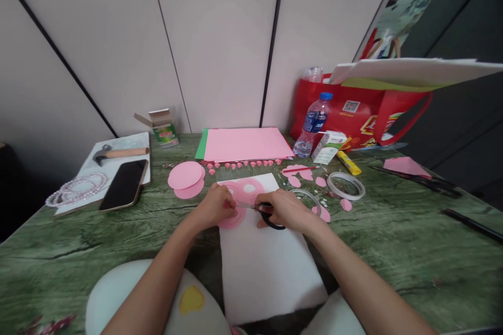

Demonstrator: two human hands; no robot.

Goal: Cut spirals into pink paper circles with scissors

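Note:
My right hand point(281, 205) grips black-handled scissors point(272, 220), their blades pointing left toward my other hand. The fingers of my left hand point(219, 203) are pinched together by the blade tips; what they hold, if anything, is too small to make out. Beneath and around these fingers lie pink paper rings point(251, 186), partly covered by my hands. They rest on the upper part of a white sheet point(267, 272), which reaches down toward my lap. Close to my right wrist lies a roll of tape point(314, 200) with pink scraps around it.
Pink discs point(186, 174), a row of small pink pieces point(239, 166) and pink sheets point(249, 144) lie beyond my hands. At left are a phone point(123, 184), hammer point(121, 153) and beads point(80, 188). A bottle point(313, 124), glue stick point(348, 163) and red bag point(353, 107) stand right.

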